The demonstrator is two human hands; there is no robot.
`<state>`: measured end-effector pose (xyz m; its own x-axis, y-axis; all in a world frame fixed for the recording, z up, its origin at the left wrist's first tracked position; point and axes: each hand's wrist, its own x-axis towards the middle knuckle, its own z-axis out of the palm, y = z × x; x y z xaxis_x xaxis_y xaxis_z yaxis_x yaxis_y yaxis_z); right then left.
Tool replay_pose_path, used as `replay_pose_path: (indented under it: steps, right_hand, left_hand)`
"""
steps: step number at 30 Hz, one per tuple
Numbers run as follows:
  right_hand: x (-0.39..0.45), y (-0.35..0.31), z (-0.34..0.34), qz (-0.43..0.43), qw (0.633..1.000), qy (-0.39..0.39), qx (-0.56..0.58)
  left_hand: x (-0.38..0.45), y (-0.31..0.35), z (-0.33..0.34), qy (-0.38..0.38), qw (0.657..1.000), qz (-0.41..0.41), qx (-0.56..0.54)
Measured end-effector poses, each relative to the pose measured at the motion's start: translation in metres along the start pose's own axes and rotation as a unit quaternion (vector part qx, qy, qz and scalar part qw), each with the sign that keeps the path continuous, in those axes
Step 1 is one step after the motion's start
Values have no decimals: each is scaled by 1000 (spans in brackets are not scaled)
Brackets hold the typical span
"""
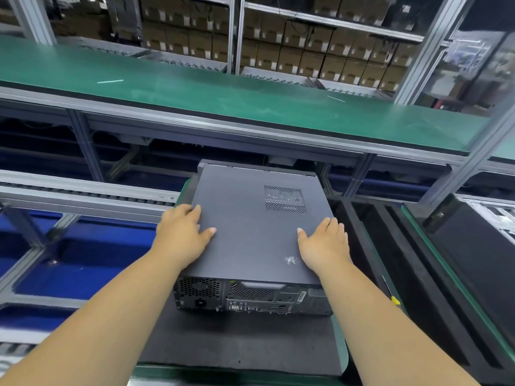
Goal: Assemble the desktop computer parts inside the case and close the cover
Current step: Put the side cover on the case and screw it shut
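Both hands, left hand [182, 232] and right hand [323, 242], lie spread flat on the closed computer case [250, 232], apparently pressing its cover; a dark mat [237, 341] lies beneath the case.

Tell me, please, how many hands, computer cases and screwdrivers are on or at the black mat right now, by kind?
Hands: 2, the left hand and the right hand, both resting on the cover
Computer cases: 1, the dark grey computer case, cover on
Screwdrivers: 1, the yellow-handled screwdriver by the mat's right edge
Total: 4
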<state>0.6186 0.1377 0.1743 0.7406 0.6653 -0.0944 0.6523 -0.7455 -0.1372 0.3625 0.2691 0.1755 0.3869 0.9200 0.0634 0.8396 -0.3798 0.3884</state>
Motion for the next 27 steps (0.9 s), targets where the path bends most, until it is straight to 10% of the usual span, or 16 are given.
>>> replay_pose_path:
  steps: [4,27]
  right_hand:
    - [5,6,4,-10,1000,10,-16]
    - [1,30,-7,-22,998,-60,22]
  left_hand:
    - [4,6,16,-101,993,25,61]
    - [-7,2,6,-132,990,-54,-24]
